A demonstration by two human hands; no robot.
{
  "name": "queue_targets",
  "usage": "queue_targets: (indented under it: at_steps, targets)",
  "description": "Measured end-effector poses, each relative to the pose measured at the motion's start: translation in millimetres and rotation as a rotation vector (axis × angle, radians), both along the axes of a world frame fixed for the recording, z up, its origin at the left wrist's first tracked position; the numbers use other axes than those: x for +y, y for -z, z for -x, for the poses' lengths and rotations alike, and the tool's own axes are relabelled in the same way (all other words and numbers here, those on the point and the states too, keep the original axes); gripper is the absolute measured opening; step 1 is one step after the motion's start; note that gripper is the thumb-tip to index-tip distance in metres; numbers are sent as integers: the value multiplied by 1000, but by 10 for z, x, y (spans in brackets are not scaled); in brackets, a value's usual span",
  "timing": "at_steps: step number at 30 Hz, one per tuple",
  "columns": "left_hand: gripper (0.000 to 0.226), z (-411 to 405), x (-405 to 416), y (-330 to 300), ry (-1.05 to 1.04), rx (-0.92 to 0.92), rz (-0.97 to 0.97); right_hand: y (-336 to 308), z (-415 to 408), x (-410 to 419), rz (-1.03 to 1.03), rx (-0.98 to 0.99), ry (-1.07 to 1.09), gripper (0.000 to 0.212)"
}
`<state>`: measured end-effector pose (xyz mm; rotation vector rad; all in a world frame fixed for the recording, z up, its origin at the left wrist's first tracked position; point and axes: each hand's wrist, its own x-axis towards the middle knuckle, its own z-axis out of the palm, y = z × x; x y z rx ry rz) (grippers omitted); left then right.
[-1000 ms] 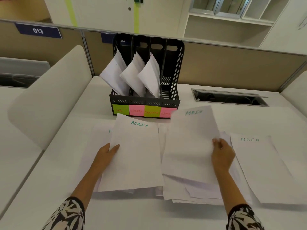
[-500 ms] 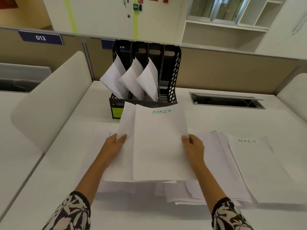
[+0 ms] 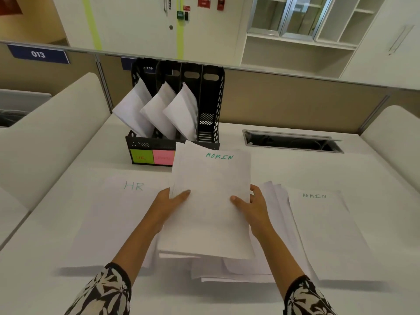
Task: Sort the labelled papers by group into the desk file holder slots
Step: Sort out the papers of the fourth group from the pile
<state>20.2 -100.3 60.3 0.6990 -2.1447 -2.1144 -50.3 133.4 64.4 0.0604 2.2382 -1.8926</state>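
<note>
Both hands hold one small stack of papers marked ADMIN (image 3: 210,201) just above the tabletop (image 3: 295,169). Left hand (image 3: 169,204) grips the stack's left edge, thumb lying on top of the sheet and the other fingers hidden beneath. Right hand (image 3: 251,206) grips the right edge in the same way, thumb on top.

The stack's long axis runs straight away from the person, with the green ADMIN heading at the far end. That far end points at the black desk file holder (image 3: 177,123), which stands directly beyond the hands, and it covers the right part of the holder's front labels.

The holder has four slots side by side. The three on the left each carry leaning white sheets; the rightmost slot (image 3: 208,110) looks empty. Only a green HR note (image 3: 141,157) and a pink note (image 3: 163,158) can be seen on the front.

The empty slot sits ahead and slightly right of the stack, so the right hand is a little nearer to it.

On the tabletop, a sheet marked HR (image 3: 122,214) lies to the left, another ADMIN sheet (image 3: 325,228) lies to the right, and more loose papers (image 3: 231,269) rest under the held stack.
</note>
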Motion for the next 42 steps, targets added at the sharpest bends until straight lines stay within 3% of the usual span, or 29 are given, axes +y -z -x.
queue_targets:
  at_steps: [2, 7, 11, 15, 19, 23, 27, 36, 42]
  targets:
    - [28, 81, 230, 74, 25, 7, -13, 5, 76, 257, -28, -3, -2, 62]
    - [30, 210, 696, 206, 64, -13, -1, 28, 213, 856, -106, 28, 75, 38]
    - [22, 323, 1111, 319, 97, -54, -50, 125, 407, 1583, -309, 34, 206, 36]
    - [27, 411, 1384, 415, 57, -73, 44, 283, 582, 2291, -666, -34, 270, 48]
    - [33, 419, 1518, 538, -23, -82, 235, 322, 663, 2797, -956, -233, 309, 77]
    - [27, 404, 1531, 621, -21, -85, 284, 413, 747, 3058, -915, -258, 319, 86]
    - [31, 376, 1534, 668, -8, -75, 310, 481, 781, 3177, -784, -102, 294, 23]
    - [31, 360, 1542, 687, -9, -55, 342, -33, 1060, 3250, -624, 353, 616, 29]
    - [35, 337, 1527, 650, 19, -44, 281, -67, 958, 2471, -533, 353, 249, 26]
